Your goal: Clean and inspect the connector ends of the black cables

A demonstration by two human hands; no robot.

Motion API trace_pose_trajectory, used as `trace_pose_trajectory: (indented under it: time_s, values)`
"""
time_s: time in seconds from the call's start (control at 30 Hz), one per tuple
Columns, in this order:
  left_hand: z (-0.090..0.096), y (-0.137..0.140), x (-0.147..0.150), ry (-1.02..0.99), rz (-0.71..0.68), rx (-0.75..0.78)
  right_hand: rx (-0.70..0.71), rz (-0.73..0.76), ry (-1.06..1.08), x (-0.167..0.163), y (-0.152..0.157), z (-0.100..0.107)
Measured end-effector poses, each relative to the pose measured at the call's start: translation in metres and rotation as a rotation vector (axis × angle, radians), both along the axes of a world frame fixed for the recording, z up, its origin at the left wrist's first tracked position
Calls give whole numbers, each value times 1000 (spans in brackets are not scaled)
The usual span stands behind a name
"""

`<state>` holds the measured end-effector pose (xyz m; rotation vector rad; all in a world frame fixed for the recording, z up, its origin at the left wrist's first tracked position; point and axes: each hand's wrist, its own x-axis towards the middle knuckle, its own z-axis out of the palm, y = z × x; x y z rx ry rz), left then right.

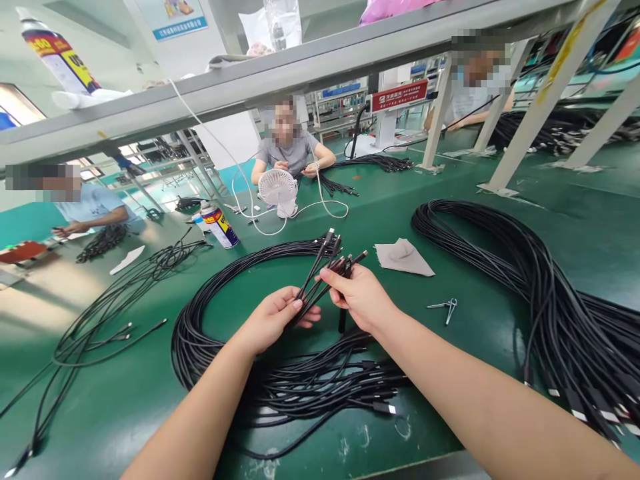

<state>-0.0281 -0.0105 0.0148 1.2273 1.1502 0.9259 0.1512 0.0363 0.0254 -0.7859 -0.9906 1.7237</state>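
Observation:
Several black cables with plug ends (314, 283) run between my two hands above the green table. My left hand (273, 317) is closed round them from the left, its thumb lying on top. Just to the right, my right hand (357, 293) grips the cables close to their connectors, with thumb and fingers pinched. Below and behind my hands a large looped bundle of black cables (200, 313) rests on the table, its plugs fanned out toward the right. What my right palm covers is hidden.
Another thick cable bundle (525, 267) lies at right, near nail clippers (450, 308) and a grey cloth (404, 257). Loose cables (115, 300) spread at left. A spray can (219, 225) and a small white fan (278, 189) stand ahead. A co-worker (295, 150) sits opposite; a shelf beam (240, 83) crosses above.

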Motion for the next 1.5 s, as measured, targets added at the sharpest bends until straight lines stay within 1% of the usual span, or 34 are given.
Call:
trace_pose_trajectory:
  time_s: [0.07,0.13,0.23,0.37,0.47,0.53,0.63,0.77,0.87,0.93,1.07,1.2,1.37,1.5]
  values:
    - [2,-1,-2,-43,-36,-15,-2,19,11,0,-2,4]
    - [5,-1,-4,-79,-18,-7,-11,28,20,1,-3,6]
    - [11,1,-9,-103,49,42,-40,31,19,0,-3,6]
    - [19,5,-16,-128,161,124,-71,21,16,-1,0,-1]
    - [23,7,-21,-102,275,187,-56,13,19,-2,0,-4]
    - [24,10,-22,-86,308,207,-30,22,17,-2,-2,-2]
    - [24,13,-22,-62,300,181,28,57,4,0,-8,6]
    - [21,15,-19,-9,219,68,156,132,-27,5,-15,13]
    - [15,16,-17,30,159,-21,180,151,-40,7,-15,12]
    - [11,17,-16,41,146,-60,182,149,-51,6,-14,10]
    - [3,19,-15,30,178,-86,139,70,-67,4,-10,7]
    - [-1,20,-16,3,195,-105,40,17,-95,2,-4,2]
    - [-2,20,-18,-44,178,-155,-38,-22,-109,1,1,-4]
    - [-5,20,-20,-79,153,-166,-90,-41,-122,1,0,-2]
